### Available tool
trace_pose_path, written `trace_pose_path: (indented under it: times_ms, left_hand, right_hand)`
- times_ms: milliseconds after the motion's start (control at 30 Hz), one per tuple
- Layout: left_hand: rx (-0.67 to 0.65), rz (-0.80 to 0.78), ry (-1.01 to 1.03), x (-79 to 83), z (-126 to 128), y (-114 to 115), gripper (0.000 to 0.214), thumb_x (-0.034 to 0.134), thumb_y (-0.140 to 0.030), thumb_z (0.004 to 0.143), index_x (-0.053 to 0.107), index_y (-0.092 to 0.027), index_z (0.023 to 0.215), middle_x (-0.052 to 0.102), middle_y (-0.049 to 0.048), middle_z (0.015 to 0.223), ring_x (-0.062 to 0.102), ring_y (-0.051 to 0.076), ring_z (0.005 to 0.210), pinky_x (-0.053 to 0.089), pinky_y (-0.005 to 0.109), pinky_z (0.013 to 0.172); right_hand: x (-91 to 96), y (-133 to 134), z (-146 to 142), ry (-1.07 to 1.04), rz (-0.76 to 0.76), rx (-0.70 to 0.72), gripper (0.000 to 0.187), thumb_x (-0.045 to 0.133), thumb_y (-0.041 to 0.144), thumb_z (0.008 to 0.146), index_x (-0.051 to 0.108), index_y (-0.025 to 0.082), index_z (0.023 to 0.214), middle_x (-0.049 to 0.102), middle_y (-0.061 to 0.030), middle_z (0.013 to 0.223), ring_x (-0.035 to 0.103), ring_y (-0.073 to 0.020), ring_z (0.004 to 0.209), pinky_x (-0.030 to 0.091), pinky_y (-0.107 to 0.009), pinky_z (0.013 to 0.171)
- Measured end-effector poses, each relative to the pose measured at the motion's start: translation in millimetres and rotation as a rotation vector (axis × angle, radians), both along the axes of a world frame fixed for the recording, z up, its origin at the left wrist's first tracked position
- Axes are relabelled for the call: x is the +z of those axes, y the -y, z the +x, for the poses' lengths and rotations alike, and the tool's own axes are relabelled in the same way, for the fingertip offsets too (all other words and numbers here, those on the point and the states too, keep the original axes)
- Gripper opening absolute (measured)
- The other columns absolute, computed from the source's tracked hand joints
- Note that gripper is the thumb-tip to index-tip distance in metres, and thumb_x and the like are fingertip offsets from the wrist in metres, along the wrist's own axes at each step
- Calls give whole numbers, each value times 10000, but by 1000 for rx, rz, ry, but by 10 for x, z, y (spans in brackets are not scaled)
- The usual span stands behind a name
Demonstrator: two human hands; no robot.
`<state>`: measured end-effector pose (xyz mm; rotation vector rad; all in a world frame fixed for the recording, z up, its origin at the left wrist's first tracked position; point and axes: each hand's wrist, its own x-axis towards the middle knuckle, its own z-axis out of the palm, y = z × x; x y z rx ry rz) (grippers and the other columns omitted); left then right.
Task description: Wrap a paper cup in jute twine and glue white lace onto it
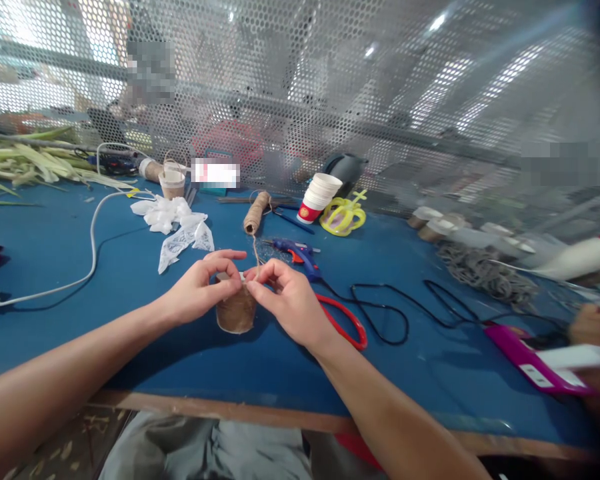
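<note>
A cup wrapped in brown twine stands on the blue table in front of me. My left hand is closed, with thumb and fingertips pinching the cup at its rim. At the same edge, my right hand pinches a strand of jute twine between thumb and forefinger. The strand runs back to a twine spool lying farther off. Just beyond my right hand lies a blue hot glue gun. My fingers hide part of the rim.
White paper cups and a yellow crown-shaped ornament stand behind. White plastic lies to the left. Red-handled scissors, a black cord and a purple power strip are on the right, near another person's hand.
</note>
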<state>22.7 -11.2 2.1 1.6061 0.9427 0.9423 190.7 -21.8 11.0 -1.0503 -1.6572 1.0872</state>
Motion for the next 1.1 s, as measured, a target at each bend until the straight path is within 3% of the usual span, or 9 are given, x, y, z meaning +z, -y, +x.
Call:
trace_pose_path:
  times_ms: [267,400,567,700,833,1033,1100]
  left_hand:
    - [-18,100,-68,23,-49,-2,64,619,-236,700,584,-183,699,477,115,1319,402,314,1235,294,471,1019]
    - [-50,144,-112,46,-93,-6,156,681,-222,652,589,-194,775,466,107,1334,368,318,1262,245,473,1044]
    - [26,180,106,74,-153,-40,121,651,-252,727,590,-189,811,515,97,1287,395,280,1247,265,424,1032]
    - [192,182,332,43,-182,-121,71,599,-243,787,586,-194,738,634,27,934,539,174,977,374,312,898]
    - [276,143,442,27,-186,-195,144,569,-229,812,539,-187,677,550,-33,646,499,104,674,393,243,716]
    - [361,69,491,60,-191,-272,392,490,-242,835,386,-186,461,357,-58,395,383,89,431,329,245,505]
    - [388,50,447,44,-211,-309,432,476,-264,840,379,-186,426,362,-52,371,378,87,412,317,244,485]
  right_hand:
    - [6,2,7,15,2,-6,163,600,214,733,465,212,643,622,-15,768,601,-175,804,463,-346,781]
    - [1,-4,10,17,10,-13,158,602,208,730,470,213,644,622,-7,754,600,-170,794,459,-338,778]
    - [-15,-15,11,5,-7,-12,173,605,237,737,462,213,644,620,-19,778,590,-170,791,458,-341,780]
    - [-18,-20,17,4,-15,-22,184,614,249,733,455,212,649,632,-37,802,597,-180,807,451,-366,817]
    - [-15,-22,22,12,-19,-19,184,611,250,732,452,212,648,637,-40,805,600,-187,816,453,-368,809]
    - [-26,-26,19,23,-9,-22,177,607,248,732,457,208,647,635,-34,798,602,-180,812,454,-353,798]
    - [-31,-29,20,24,-6,-21,176,606,248,730,457,206,648,635,-32,797,604,-178,812,455,-345,796]
